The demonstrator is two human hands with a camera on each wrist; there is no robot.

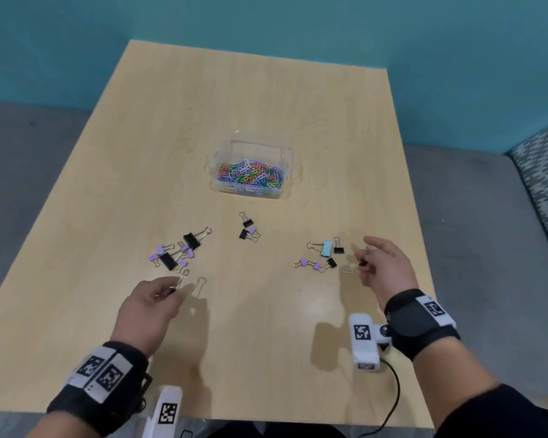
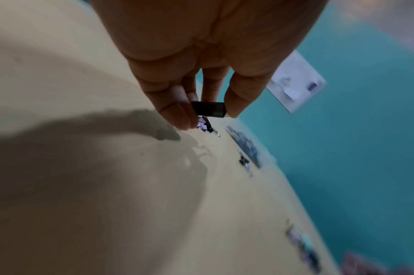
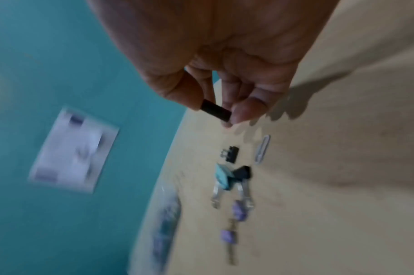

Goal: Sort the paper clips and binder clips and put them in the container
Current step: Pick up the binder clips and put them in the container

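Wooden table [image 1: 266,121] against teal wall [image 1: 298,20]

**Table and what's lying on it**

You've got a light wood-grain table [image 1: 266,99] w/ a clear plastic container [image 1: 253,169] sitting near its centre, full of multicoloured paper clips [image 1: 250,176]. Just in front of it sit three small binder clips [image 1: 248,230], black and purple, bunched together. To your left there's a bigger cluster [image 1: 178,251]: two larger black clips plus several purple ones, touching or overlapping. To your right, a looser group [image 1: 321,255]: one light-blue clip, two black, two purple. Beside that group a lone white paper clip [image 1: 347,270] lies flat on the tabletop.
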